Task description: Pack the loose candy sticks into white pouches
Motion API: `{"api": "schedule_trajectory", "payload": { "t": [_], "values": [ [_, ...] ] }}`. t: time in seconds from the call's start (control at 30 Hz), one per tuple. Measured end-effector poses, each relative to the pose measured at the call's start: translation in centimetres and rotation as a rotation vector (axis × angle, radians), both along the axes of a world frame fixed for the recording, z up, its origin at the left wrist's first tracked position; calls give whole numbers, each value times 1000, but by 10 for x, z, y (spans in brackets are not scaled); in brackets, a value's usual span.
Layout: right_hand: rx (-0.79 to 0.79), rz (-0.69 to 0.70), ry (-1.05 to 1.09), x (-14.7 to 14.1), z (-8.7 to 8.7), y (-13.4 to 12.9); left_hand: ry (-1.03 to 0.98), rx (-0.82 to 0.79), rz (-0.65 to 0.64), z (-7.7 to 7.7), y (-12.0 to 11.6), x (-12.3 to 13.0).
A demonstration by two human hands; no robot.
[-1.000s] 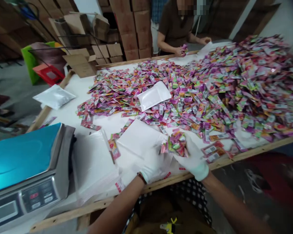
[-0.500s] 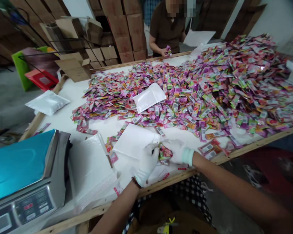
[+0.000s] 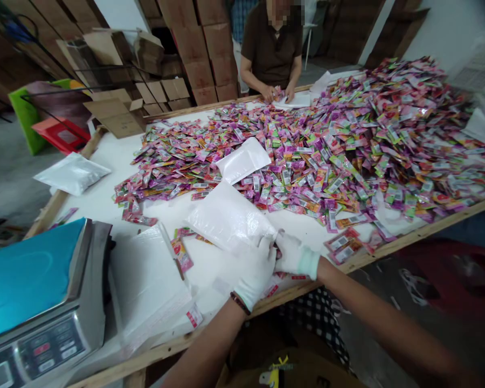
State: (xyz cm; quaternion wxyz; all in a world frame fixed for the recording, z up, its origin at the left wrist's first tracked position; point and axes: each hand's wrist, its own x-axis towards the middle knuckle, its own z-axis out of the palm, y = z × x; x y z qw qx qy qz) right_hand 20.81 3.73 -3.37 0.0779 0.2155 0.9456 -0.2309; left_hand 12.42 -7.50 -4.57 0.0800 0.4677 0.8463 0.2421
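A white padded mailing envelope (image 3: 230,215) lies tilted in front of me, its near end at my gloved hands. My left hand (image 3: 258,267) is closed on that end, fingers curled over its edge. Right beside it, my right hand (image 3: 293,254) is closed at the envelope's mouth. A sliver of colourful snack sachets shows between the hands; my fingers and the envelope hide the rest. Loose sachets (image 3: 181,253) lie left of the envelope, and others (image 3: 343,245) lie to the right of my right hand.
A large heap of sachets (image 3: 307,156) covers the table's far side, with another white envelope (image 3: 244,160) on it. At left stand a scale (image 3: 32,269), a stack of flat envelopes (image 3: 145,275) and a filled white bag (image 3: 73,172). A co-worker (image 3: 270,54) handles sachets opposite.
The envelope has lifted and bulged, and its near end has come over the sachets between my hands. My left hand moved right and up. Opposite, the co-worker lowered a white envelope to the table.
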Motion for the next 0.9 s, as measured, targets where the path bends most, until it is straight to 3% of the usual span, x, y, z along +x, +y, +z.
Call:
{"api": "schedule_trajectory", "payload": {
  "t": [0.1,0.23,0.33,0.47,0.53,0.6,0.67,0.77,0.9],
  "values": [
    [140,21,126,18,-4,-10,-41,48,-44,-5,-6,0],
    [194,-104,60,8,-10,-16,-5,78,-127,-6,-10,3],
    [-35,-133,181,3,-13,0,-18,97,-153,-1,-12,0],
    [-510,-11,427,26,-23,43,-289,196,5,4,-10,-15],
    [-434,-110,517,38,-33,62,-462,252,85,2,-7,-25],
    [-203,-206,531,40,-44,72,-625,310,139,-1,-5,-34],
    [-94,-186,512,32,-53,73,-781,384,208,-2,-3,-42],
    [-344,-85,547,10,-50,63,-971,483,317,8,-2,-51],
    [-866,-62,596,-17,-10,58,-1032,522,332,50,2,-61]
  ]
}}
